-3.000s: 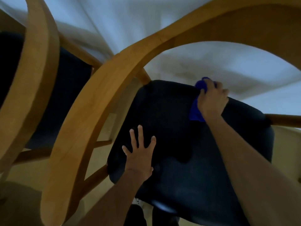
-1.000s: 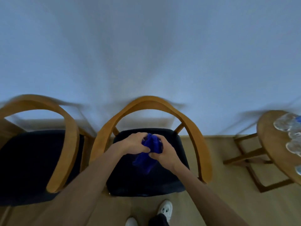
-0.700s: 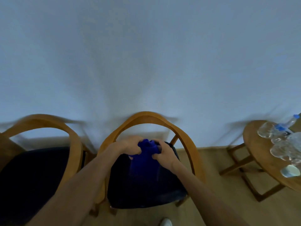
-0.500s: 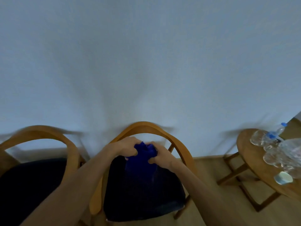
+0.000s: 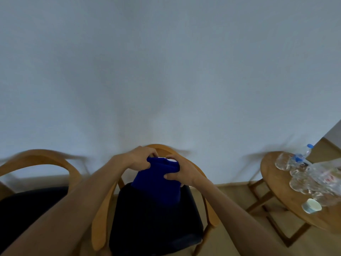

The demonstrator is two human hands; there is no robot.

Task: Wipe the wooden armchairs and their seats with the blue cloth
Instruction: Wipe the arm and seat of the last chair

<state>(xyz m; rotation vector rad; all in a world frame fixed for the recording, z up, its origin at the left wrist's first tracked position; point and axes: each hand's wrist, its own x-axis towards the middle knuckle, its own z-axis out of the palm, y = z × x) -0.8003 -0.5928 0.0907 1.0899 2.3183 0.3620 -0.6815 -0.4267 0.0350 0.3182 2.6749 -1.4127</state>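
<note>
Two bare forearms reach in from the lower edge of the view, with no sleeve, watch, bracelet or glove on the stretch that shows. The left hand [image 5: 141, 157] and the right hand [image 5: 181, 173] are likewise uncovered, and no rings can be made out on the fingers. The upper arms lie outside the frame, so what is worn there cannot be told.

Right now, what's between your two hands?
The blue cloth: the head view shows the left hand and right hand gripping its top corners, with it hanging over the chair seat.
</note>
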